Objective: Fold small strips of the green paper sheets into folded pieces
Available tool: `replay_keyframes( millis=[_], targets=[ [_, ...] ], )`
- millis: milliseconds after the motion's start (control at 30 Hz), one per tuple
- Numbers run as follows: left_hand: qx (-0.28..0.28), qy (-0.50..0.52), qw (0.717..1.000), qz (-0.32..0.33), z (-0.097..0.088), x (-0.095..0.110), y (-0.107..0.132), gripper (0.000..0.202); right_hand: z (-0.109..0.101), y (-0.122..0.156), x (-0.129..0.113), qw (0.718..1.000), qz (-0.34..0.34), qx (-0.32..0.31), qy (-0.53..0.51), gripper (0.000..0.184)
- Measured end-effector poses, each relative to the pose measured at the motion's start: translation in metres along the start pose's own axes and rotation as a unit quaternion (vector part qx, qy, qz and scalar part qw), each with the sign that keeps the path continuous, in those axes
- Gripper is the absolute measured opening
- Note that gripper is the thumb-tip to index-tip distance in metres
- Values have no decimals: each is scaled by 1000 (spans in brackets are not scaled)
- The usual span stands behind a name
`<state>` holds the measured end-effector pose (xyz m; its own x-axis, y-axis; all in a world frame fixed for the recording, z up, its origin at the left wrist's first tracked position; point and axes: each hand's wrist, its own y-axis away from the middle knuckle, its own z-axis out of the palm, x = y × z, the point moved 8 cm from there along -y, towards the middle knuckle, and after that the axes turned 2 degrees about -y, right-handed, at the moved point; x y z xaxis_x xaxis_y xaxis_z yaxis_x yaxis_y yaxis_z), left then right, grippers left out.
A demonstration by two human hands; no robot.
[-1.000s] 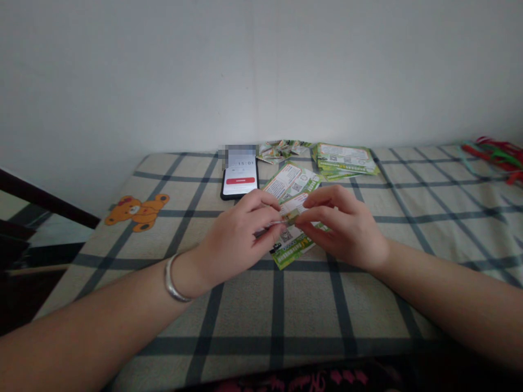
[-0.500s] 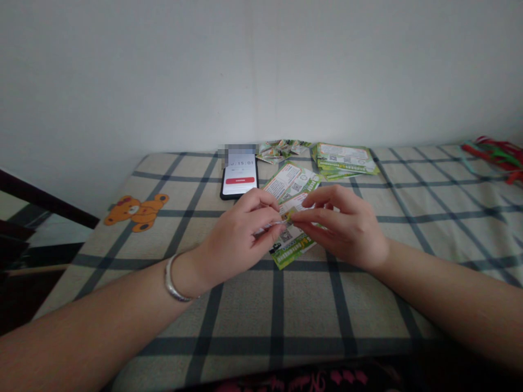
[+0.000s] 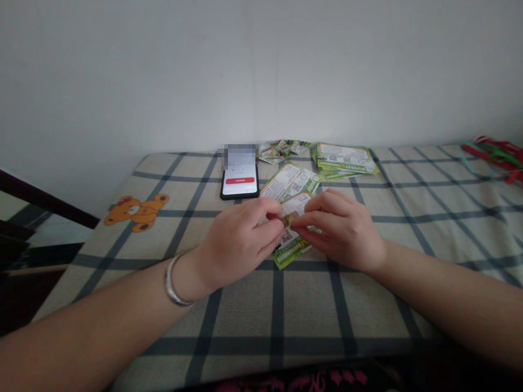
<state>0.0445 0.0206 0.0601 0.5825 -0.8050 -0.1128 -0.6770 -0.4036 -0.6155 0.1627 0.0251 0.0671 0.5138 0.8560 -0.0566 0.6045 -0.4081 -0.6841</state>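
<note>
My left hand (image 3: 243,234), a silver bangle at its wrist, is closed with thumb and fingers pinched together. Facing it, my right hand (image 3: 343,228) is also closed in a pinch. Between the two sets of fingertips is a small piece of printed paper (image 3: 291,218), yellowish-brown on the side that shows; the fingers hide most of it. Directly beneath lie green-and-white printed leaflets (image 3: 281,182) with QR codes, overlapping on the cloth.
A phone (image 3: 240,188) with a lit screen lies behind my left hand. Along the wall are a heap of small folded paper pieces (image 3: 281,149) and a stack of leaflets (image 3: 346,158). Red and green items (image 3: 496,155) sit far right on the checked tablecloth (image 3: 245,321).
My left hand has rolled slightly, its fingers curling closer together over the small paper. My right hand has shifted a little, still pinching. The leaflets stay in place.
</note>
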Motion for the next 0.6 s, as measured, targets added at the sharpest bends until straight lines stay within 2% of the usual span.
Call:
replay_keyframes(
  millis=[167, 400, 600],
  targets=[
    [19, -42, 999, 27, -3, 5, -1, 13, 3, 0, 0, 1000, 3, -16, -7, 7],
    [27, -57, 998, 25, -7, 7, -5, 12, 6, -1, -1, 1000, 3, -29, -7, 7],
    [18, -56, 997, 40, -6, 6, -3, 16, 3, 1, 2, 999, -2, -28, 24, 10]
  ],
)
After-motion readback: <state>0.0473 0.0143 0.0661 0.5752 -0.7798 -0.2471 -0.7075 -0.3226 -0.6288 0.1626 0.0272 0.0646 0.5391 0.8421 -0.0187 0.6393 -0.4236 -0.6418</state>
